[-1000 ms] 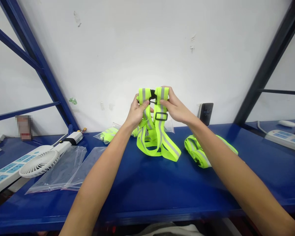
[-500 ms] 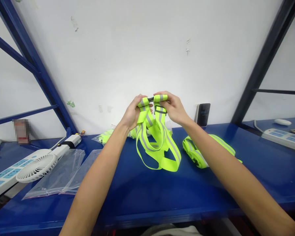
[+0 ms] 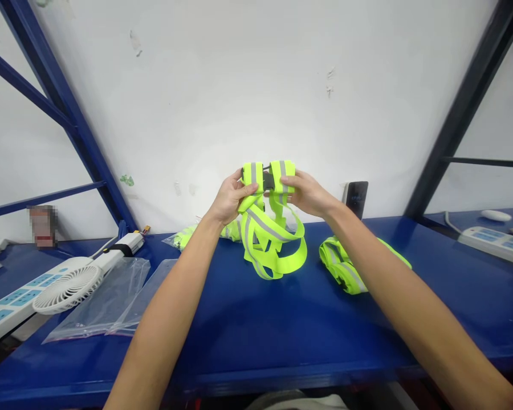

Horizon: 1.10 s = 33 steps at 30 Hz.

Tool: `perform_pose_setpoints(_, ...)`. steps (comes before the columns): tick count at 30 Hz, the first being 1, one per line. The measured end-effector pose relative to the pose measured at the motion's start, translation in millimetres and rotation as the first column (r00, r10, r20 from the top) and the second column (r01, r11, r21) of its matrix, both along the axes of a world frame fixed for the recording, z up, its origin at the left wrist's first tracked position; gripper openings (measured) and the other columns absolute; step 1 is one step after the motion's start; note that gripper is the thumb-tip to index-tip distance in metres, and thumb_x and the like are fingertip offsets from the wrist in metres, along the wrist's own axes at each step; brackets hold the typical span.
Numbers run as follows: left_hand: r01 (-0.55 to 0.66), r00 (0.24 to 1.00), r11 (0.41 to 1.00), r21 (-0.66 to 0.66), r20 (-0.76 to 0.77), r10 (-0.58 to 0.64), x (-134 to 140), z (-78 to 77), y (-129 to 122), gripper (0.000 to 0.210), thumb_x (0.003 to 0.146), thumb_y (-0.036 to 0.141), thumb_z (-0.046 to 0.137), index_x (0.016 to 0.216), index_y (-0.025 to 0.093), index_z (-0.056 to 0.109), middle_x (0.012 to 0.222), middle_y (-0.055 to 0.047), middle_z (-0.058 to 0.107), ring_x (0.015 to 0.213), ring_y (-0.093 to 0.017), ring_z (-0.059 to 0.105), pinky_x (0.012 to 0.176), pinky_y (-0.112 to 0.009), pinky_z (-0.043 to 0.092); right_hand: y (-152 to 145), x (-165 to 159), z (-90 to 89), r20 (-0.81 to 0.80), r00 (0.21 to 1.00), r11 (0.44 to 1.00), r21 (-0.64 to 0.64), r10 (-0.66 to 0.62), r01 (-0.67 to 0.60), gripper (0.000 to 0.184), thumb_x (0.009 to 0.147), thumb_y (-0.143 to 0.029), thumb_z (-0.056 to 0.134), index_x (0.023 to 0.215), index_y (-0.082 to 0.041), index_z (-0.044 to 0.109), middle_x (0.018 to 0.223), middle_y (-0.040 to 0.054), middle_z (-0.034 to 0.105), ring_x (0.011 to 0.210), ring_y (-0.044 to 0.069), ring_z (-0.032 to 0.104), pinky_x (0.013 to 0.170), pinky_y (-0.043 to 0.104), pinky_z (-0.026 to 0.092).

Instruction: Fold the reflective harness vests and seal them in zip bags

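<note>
Both hands hold up a neon yellow reflective strap harness with grey stripes, above the blue table. My left hand is closed on the folded strap at one side, thumb across its front. On the other side my right hand pinches the strap with the thumb in front. A black buckle sits between the two hands, joining the strap ends. Loops of webbing hang below and partly hide bagged yellow straps behind. A folded yellow harness lies to the right, partly behind my right forearm.
Clear plastic bags lie at the left beside a white handheld fan and a power strip. A dark phone leans on the wall. Another power strip is at the far right of the blue table.
The straps at the top have turned so their flat striped faces and the buckle face me. The hanging loops have risen slightly and swung into a different shape.
</note>
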<state>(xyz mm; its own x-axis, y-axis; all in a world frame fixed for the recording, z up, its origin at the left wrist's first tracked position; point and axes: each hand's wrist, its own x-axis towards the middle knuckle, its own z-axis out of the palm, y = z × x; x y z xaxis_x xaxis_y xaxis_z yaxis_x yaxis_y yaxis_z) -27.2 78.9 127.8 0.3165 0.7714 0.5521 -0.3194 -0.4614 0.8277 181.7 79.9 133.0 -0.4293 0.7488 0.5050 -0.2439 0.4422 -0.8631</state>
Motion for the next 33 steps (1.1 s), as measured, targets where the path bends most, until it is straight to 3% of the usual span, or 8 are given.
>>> perform_pose_setpoints(8, -0.011, 0.981, 0.997, 0.076, -0.193, 0.026, -8.3, -5.8, 1.8, 0.05, 0.075, 0.036, 0.084, 0.117, 0.016, 0.065, 0.102, -0.01, 0.076, 0.087, -0.023, 0.072, 0.077, -0.033, 0.059, -1.4, 9.2, 1.7, 0.096, 0.993, 0.994, -0.095, 0.068, -0.058, 0.031, 0.078, -0.026, 0.081, 0.105, -0.016, 0.071, 0.108, 0.0111, 0.074, 0.084, 0.026, 0.075, 0.087, 0.049, 0.063)
perform_pose_setpoints(11, -0.065, 0.952, 0.988, 0.139, -0.29, 0.103, -5.5, -5.9, -1.8, 0.041, 0.079, 0.038, 0.08, 0.111, 0.015, 0.068, 0.106, -0.012, 0.074, 0.093, -0.024, 0.07, 0.08, -0.034, 0.058, -4.7, 6.8, 3.0, 0.111, 0.991, 0.995, -0.076, 0.073, -0.065, 0.027, 0.074, -0.025, 0.084, 0.096, -0.016, 0.071, 0.102, 0.011, 0.074, 0.087, 0.027, 0.073, 0.086, 0.05, 0.062)
perform_pose_setpoints(17, -0.214, 0.951, 0.946, 0.242, -0.17, 0.259, -0.4, -5.3, 3.5, 0.047, 0.079, 0.039, 0.078, 0.117, 0.015, 0.064, 0.114, -0.011, 0.071, 0.099, -0.022, 0.067, 0.084, -0.032, 0.056, 1.1, -2.9, 2.3, -0.011, 0.994, 0.989, 0.104, -0.105, 0.106, 0.022, 0.083, -0.031, 0.072, 0.099, -0.021, 0.06, 0.095, 0.0026, 0.068, 0.087, 0.02, 0.067, 0.085, 0.042, 0.059)
perform_pose_setpoints(21, -0.235, 0.948, 0.942, 0.239, -0.155, 0.276, 2.5, -3.6, 3.0, 0.046, 0.079, 0.039, 0.077, 0.117, 0.016, 0.061, 0.115, -0.012, 0.071, 0.096, -0.022, 0.068, 0.082, -0.033, 0.056, 5.3, -12.3, -1.6, -0.122, 0.981, 0.986, 0.057, -0.149, 0.157, 0.023, 0.088, -0.03, 0.06, 0.108, -0.028, 0.05, 0.097, -0.0018, 0.063, 0.081, 0.017, 0.065, 0.078, 0.038, 0.059)
perform_pose_setpoints(24, -0.236, 0.948, 0.937, 0.259, -0.152, 0.281, 5.6, -2.9, 0.1, 0.044, 0.082, 0.039, 0.075, 0.116, 0.017, 0.06, 0.115, -0.012, 0.071, 0.101, -0.024, 0.067, 0.087, -0.034, 0.054, 5.3, -19.2, -4.2, -0.165, 0.972, 0.983, 0.046, -0.168, 0.178, 0.03, 0.087, -0.037, 0.063, 0.111, -0.029, 0.046, 0.099, -0.0023, 0.063, 0.078, 0.016, 0.065, 0.076, 0.036, 0.059)
perform_pose_setpoints(28, -0.24, 0.944, 0.922, 0.303, -0.148, 0.295, 8.5, -3.9, -1.6, 0.046, 0.084, 0.041, 0.073, 0.121, 0.017, 0.058, 0.12, -0.012, 0.068, 0.108, -0.025, 0.065, 0.094, -0.036, 0.051, 3.1, -20.2, -5.5, -0.128, 0.973, 0.97, 0.124, -0.193, 0.208, 0.054, 0.079, -0.045, 0.076, 0.119, -0.029, 0.043, 0.095, -0.0021, 0.063, 0.074, 0.016, 0.064, 0.075, 0.036, 0.057)
perform_pose_setpoints(33, -0.18, 0.96, 0.94, 0.289, -0.157, 0.233, 4.7, -8.1, 2.2, 0.044, 0.083, 0.041, 0.075, 0.118, 0.018, 0.061, 0.121, -0.012, 0.069, 0.11, -0.025, 0.065, 0.094, -0.035, 0.051, -2.7, -10.4, -3.5, 0.029, 0.984, 0.97, 0.174, -0.176, 0.168, 0.035, 0.088, -0.055, 0.067, 0.101, -0.025, 0.053, 0.089, 0.0019, 0.064, 0.078, 0.019, 0.064, 0.076, 0.037, 0.056)
